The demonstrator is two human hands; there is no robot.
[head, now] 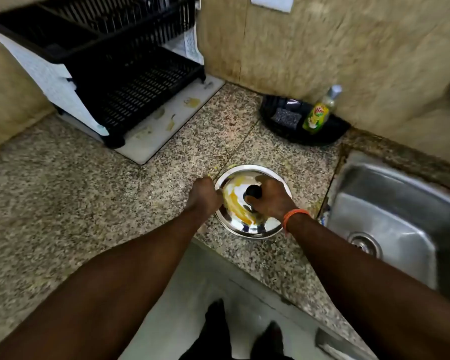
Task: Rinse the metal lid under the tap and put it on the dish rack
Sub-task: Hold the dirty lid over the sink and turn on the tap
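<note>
The lid (pixel 244 226) lies flat on the counter (pixel 89 190), dome side up, right in front of me and just short of the near edge, with a yellow smear (pixel 234 201) across its top. My right hand (pixel 273 201) is closed round the black knob (pixel 252 191) at the middle of the lid, fingers wrapped over it from the right. My left hand (pixel 204 197) is curled against the left rim and seems to pinch the edge there, though its fingertips are hidden under the knuckles. The lid is round, so it has no long axis to line up; the knob is the one real handle, and my right hand has it. What matters for the next move is that the sink (pixel 390 203) lies to my right, just past the counter's edge and close to the right hand, while the dish rack (pixel 130 81) stands well away at the back left, nearer my left arm. I judge the lid should go right first, carried by the knob, with the left hand letting the rim go or steadying it. The tap itself I cannot make out; only a blurred shape shows at the far right edge. Nothing has been rinsed yet, as far as the smear tells.
</note>
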